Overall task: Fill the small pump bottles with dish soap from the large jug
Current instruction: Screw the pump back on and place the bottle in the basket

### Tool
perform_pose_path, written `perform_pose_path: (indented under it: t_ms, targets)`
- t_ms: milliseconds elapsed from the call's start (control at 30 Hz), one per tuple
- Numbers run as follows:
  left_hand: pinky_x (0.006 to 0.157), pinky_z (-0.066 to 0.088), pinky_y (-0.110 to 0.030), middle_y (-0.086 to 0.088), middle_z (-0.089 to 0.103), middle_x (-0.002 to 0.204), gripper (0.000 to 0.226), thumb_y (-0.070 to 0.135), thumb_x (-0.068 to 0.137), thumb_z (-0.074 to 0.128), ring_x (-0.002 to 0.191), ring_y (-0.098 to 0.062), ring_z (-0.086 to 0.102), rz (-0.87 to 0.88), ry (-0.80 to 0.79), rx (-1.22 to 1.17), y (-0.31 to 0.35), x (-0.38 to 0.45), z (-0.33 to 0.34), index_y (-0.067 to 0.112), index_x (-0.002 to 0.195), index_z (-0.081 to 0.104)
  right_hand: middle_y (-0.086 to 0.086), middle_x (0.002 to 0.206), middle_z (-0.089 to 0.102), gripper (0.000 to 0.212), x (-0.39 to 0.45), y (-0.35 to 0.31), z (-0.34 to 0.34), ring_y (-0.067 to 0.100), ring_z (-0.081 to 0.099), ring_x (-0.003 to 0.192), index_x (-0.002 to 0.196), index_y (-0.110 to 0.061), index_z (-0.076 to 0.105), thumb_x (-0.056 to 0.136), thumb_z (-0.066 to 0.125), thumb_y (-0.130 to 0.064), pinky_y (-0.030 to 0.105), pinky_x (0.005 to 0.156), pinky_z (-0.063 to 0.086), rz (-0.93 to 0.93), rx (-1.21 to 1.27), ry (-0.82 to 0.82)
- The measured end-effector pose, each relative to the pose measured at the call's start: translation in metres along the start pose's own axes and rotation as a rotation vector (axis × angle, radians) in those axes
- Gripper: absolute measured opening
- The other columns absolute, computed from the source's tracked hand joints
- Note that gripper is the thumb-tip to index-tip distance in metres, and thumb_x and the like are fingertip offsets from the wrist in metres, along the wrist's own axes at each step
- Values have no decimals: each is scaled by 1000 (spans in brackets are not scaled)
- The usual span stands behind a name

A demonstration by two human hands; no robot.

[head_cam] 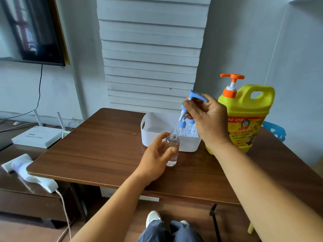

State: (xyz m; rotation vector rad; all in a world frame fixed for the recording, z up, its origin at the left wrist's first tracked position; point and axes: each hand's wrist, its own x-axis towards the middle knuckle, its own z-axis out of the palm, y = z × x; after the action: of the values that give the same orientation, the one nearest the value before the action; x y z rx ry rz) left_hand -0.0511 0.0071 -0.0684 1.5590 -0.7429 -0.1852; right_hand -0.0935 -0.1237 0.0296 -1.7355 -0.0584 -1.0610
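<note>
on the worktop a bottle stands just before the bin holding more bottles, the jug right of the bin.

White router beside wooden table

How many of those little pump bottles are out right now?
3 visible: one clear bottle held on the table by the left hand, its pump off, and two in the white bin behind. The right hand may hide more.

Clear uncapped small bottle upright before yellow orange-pumped jug
</note>
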Motion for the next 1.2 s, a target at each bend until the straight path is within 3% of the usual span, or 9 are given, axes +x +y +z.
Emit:
perform_pose_path:
  t_ms: [167, 300, 400, 567, 700, 833, 933, 1100, 1200]
  targets:
    - [85, 48, -12, -5, 69, 105, 39, 29, 87, 58, 95, -10, 66, 0, -13, -5, -1, 0, 0, 35, 121, 40, -4, 75, 68, 13, -13, 23, 5, 9, 67, 71, 82, -22, 61, 76, 73, -20, 25, 67, 53, 94, -112, -131]
    - [87, 49, -19, -7, 69, 102, 39, 28, 88, 56, 94, -13, 66, 25, -29, 7, -2, 0, -1, 36, 123, 41, -2, 83, 70, 19, -31, 41, 6, 16, 67, 82, 88, -20, 65, 75, 72, -32, 40, 78, 54, 160, -269, -240]
    - [89, 49, -26, -6, 70, 99, 41, 29, 88, 56, 94, -15, 66, 26, -28, 14, -3, 1, -2, 34, 126, 41, -2, 85, 70, 23, -30, 42, 7, 15, 66, 83, 89, -19, 64, 75, 71, -37, 39, 78, 54, 177, -302, -258]
    - [85, 50, -21, -6, 70, 97, 37, 28, 89, 56, 92, -16, 66, 31, -36, 14, -3, 0, -2, 35, 124, 45, 0, 97, 70, 15, -31, 37, 5, 12, 66, 91, 95, -23, 65, 82, 66, -16, 27, 84, 51, 334, -99, -384]
    - [88, 51, -25, -7, 70, 100, 35, 28, 89, 56, 94, -18, 67, 37, -40, 7, -2, 0, -1, 35, 122, 46, -3, 89, 67, 22, -32, 44, 7, 11, 63, 85, 86, -24, 60, 72, 76, -28, 26, 75, 52, 300, -204, -311]
    - [87, 51, -22, -4, 70, 102, 42, 27, 89, 56, 95, -12, 67, 17, -37, -8, -3, -1, -1, 27, 129, 43, -1, 101, 66, 27, -36, 48, 7, 12, 62, 98, 100, -25, 59, 76, 72, -29, 27, 81, 52, 432, -49, -353]
    - [86, 51, -20, -3, 70, 103, 39, 23, 90, 55, 95, -11, 67, 26, -36, -37, -1, 0, -1, 26, 127, 45, 1, 93, 70, 26, -36, 48, 9, 15, 67, 87, 87, -26, 58, 71, 75, -35, 30, 75, 54, 412, -61, -309]
    - [85, 51, -19, -6, 69, 102, 45, 26, 89, 56, 94, -11, 67, 5, -33, -17, -4, -1, -1, 26, 131, 41, -1, 88, 70, 15, -37, 43, 7, 9, 68, 82, 91, -19, 64, 78, 71, -23, 20, 67, 49, 442, 53, -305]
    - [80, 49, -12, -5, 68, 100, 47, 26, 89, 56, 92, -7, 66, -2, -22, 1, -4, 0, -1, 27, 132, 39, 2, 92, 70, 18, -37, 47, 3, 13, 67, 86, 88, -18, 63, 75, 73, -26, 24, 71, 50, 429, 44, -204]
